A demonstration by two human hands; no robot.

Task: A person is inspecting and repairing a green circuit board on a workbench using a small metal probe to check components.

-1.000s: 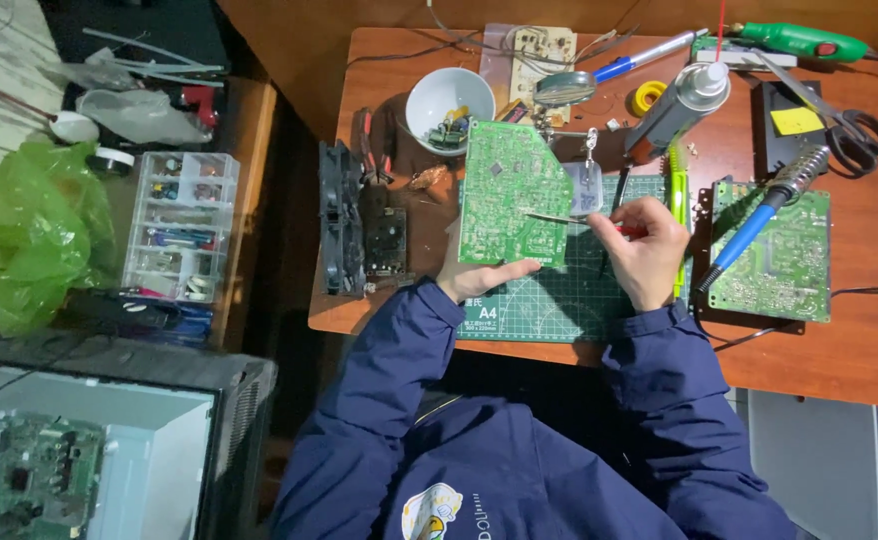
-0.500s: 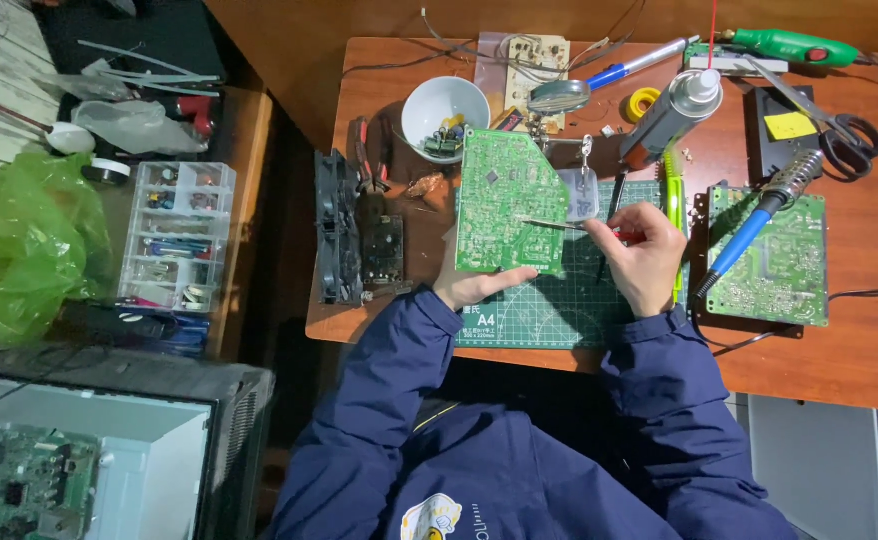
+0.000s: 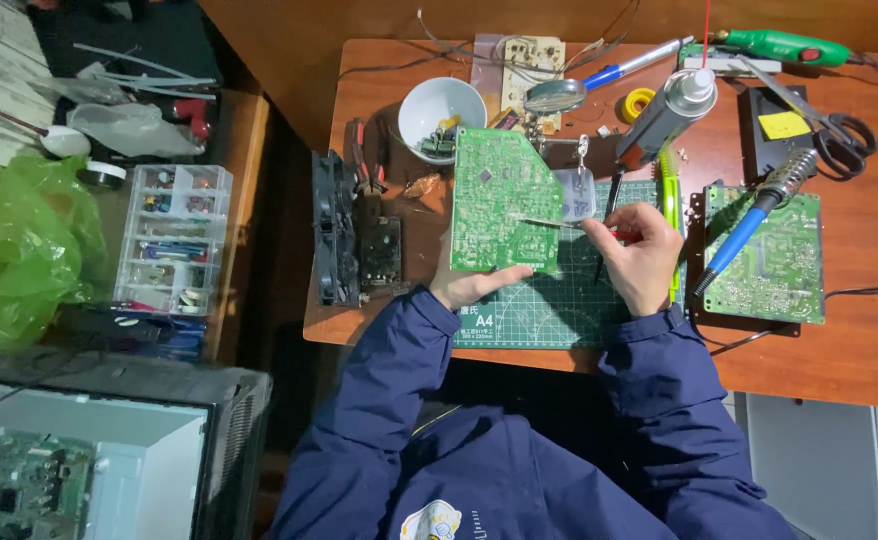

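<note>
— What is sitting at the middle of the work?

— A green printed circuit board with one cut corner [image 3: 499,205] is standing tilted over the dark green gridded cutting mat [image 3: 559,300], near the middle of the reddish wooden bench [image 3: 859,350]. The left hand [image 3: 474,285] is gripping its near edge, thumb lying along the board's bottom.

— And the other hand?

— The right hand [image 3: 639,255] is curling closed around a thin tool with a red handle [image 3: 619,233], whose pale tip is reaching left onto the board's face. I cannot tell what kind of tool it is.

— What is lying around them?

— Just right of that hand, a blue-handled soldering iron [image 3: 749,225] is lying across a second green circuit board [image 3: 767,255]. Farther off, a grey spray can [image 3: 671,112] is leaning beside a magnifying glass [image 3: 554,96], and a white bowl [image 3: 441,118] is holding small parts. Black scissors [image 3: 839,135] are resting at the far right. Left of the bench, a clear plastic parts organiser [image 3: 171,238] is sitting by a green plastic bag [image 3: 14,250].
</note>
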